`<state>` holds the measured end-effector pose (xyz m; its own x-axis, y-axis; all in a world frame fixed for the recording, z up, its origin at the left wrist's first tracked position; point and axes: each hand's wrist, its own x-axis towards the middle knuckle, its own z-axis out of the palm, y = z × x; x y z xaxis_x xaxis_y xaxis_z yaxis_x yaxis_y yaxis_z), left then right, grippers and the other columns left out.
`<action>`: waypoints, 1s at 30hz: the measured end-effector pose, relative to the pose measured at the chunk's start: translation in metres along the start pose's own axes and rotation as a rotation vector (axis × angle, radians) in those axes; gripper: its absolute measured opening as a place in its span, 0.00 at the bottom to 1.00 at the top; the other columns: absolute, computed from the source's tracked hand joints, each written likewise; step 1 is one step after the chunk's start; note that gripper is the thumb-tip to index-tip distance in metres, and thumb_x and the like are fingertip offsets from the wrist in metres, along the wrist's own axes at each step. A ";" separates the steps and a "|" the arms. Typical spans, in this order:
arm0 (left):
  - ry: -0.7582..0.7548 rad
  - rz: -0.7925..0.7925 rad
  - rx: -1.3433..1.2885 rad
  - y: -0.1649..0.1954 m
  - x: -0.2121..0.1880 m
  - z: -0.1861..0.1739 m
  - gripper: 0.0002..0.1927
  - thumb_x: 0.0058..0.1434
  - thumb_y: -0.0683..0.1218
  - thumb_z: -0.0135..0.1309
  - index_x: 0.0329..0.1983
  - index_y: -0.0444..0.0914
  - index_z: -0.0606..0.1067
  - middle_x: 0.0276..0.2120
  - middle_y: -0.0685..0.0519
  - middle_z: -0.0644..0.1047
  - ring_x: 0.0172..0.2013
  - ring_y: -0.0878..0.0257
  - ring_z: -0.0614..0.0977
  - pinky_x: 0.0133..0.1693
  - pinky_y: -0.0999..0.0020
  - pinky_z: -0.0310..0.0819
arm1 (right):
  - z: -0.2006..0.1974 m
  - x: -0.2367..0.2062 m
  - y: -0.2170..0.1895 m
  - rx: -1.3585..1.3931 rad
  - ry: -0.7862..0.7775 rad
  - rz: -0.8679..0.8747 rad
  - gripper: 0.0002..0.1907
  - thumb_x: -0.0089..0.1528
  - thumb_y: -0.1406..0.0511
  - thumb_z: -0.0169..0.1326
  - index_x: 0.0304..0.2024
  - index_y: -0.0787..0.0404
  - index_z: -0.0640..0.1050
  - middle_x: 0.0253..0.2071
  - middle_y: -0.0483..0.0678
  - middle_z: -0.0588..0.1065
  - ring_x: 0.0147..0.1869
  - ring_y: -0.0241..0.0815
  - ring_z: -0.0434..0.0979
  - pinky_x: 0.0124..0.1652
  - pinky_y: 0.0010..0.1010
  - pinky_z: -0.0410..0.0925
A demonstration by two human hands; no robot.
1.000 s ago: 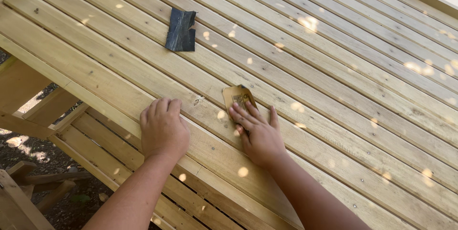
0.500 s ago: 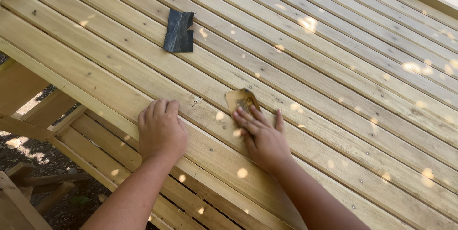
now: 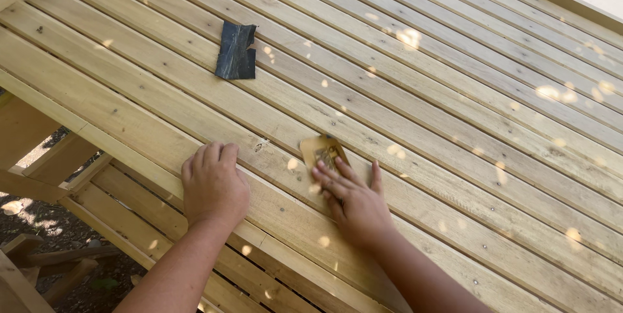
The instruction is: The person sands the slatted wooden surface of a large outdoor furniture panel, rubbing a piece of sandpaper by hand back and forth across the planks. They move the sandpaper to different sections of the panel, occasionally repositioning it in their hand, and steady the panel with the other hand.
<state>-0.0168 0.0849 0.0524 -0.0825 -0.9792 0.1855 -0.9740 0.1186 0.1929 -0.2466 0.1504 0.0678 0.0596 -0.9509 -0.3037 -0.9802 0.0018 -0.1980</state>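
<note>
A small tan piece of sandpaper (image 3: 319, 149) lies flat on a plank of the slatted wooden tabletop (image 3: 454, 112). My right hand (image 3: 354, 199) presses its fingertips down on the near end of the sandpaper. My left hand (image 3: 213, 182) rests palm down on the plank near the table's front edge, fingers curled slightly, holding nothing. A small mark or chip in the wood (image 3: 261, 145) sits between the two hands.
A dark, crumpled piece of sandpaper (image 3: 235, 51) lies on the planks farther up. Below the table's left edge are a lower slatted bench (image 3: 136, 212), wooden frame pieces (image 3: 26, 131) and bare ground (image 3: 39, 219).
My right hand and the tan sandpaper have slid slightly down and right along the plank. My left hand has stayed in place.
</note>
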 end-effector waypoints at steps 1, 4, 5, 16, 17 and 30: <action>0.012 0.000 -0.009 0.000 0.000 0.000 0.16 0.62 0.44 0.50 0.54 0.44 0.73 0.52 0.53 0.73 0.59 0.58 0.71 0.65 0.55 0.56 | -0.006 0.015 0.004 0.032 0.061 0.027 0.24 0.72 0.53 0.31 0.71 0.30 0.59 0.75 0.22 0.54 0.82 0.29 0.43 0.73 0.57 0.19; 0.021 -0.001 -0.023 0.000 -0.001 0.000 0.16 0.63 0.45 0.50 0.54 0.43 0.73 0.51 0.52 0.73 0.58 0.58 0.71 0.65 0.55 0.56 | -0.006 0.040 0.004 0.092 0.182 0.075 0.25 0.71 0.53 0.32 0.71 0.31 0.59 0.75 0.24 0.54 0.81 0.31 0.43 0.72 0.57 0.20; 0.017 0.000 -0.027 0.000 -0.001 0.000 0.15 0.64 0.45 0.50 0.54 0.43 0.73 0.51 0.52 0.73 0.58 0.58 0.71 0.65 0.55 0.56 | 0.000 0.037 0.002 0.084 0.183 0.067 0.25 0.71 0.54 0.32 0.72 0.32 0.58 0.75 0.25 0.54 0.81 0.33 0.42 0.71 0.57 0.19; -0.064 -0.003 0.069 0.000 0.001 0.000 0.17 0.65 0.45 0.48 0.57 0.43 0.72 0.55 0.52 0.73 0.60 0.58 0.71 0.66 0.54 0.57 | 0.008 0.035 0.001 0.051 0.183 0.031 0.25 0.71 0.52 0.29 0.71 0.30 0.58 0.75 0.24 0.54 0.81 0.32 0.43 0.72 0.61 0.20; -0.062 -0.001 0.066 0.000 0.001 0.000 0.17 0.65 0.45 0.48 0.58 0.43 0.72 0.55 0.52 0.73 0.60 0.58 0.71 0.66 0.54 0.57 | 0.001 0.048 0.001 0.056 0.186 0.041 0.25 0.71 0.51 0.30 0.71 0.30 0.58 0.75 0.23 0.54 0.81 0.32 0.43 0.71 0.62 0.20; -0.121 -0.029 0.055 0.004 0.001 -0.005 0.16 0.66 0.45 0.48 0.57 0.44 0.71 0.53 0.53 0.73 0.59 0.59 0.71 0.66 0.55 0.58 | 0.009 0.027 0.002 0.028 0.113 -0.030 0.26 0.70 0.52 0.33 0.72 0.28 0.59 0.75 0.21 0.54 0.82 0.32 0.41 0.69 0.70 0.18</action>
<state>-0.0200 0.0852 0.0583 -0.0756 -0.9952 0.0627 -0.9862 0.0840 0.1428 -0.2450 0.1274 0.0504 0.0660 -0.9795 -0.1901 -0.9725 -0.0204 -0.2320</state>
